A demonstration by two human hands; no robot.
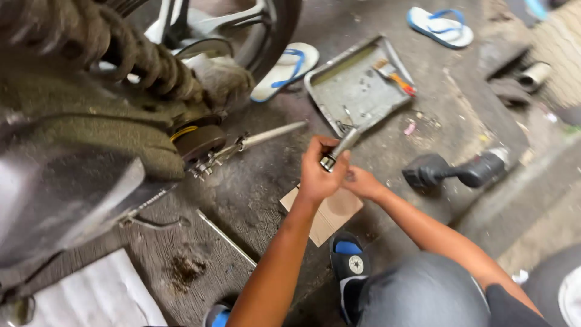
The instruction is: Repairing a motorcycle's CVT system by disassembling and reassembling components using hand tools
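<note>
My left hand (319,172) is closed around a metal socket wrench (341,147), its socket end near my thumb and its handle pointing up to the right. My right hand (358,181) sits just beside it, fingers at the tool's lower end; what it grips is hidden. Both hands hover over a piece of brown cardboard (330,215) on the concrete floor. To the left stands a dirty scooter engine case (91,121) with a coil spring shock (145,57) and a round dark part (200,140).
A grey metal tray (354,85) with small tools lies beyond my hands. A black power tool (463,171) rests on the floor at right. Blue-and-white sandals (287,69) (440,27), a long metal rod (266,136), white paper (100,293) and my shoe (350,266) are around.
</note>
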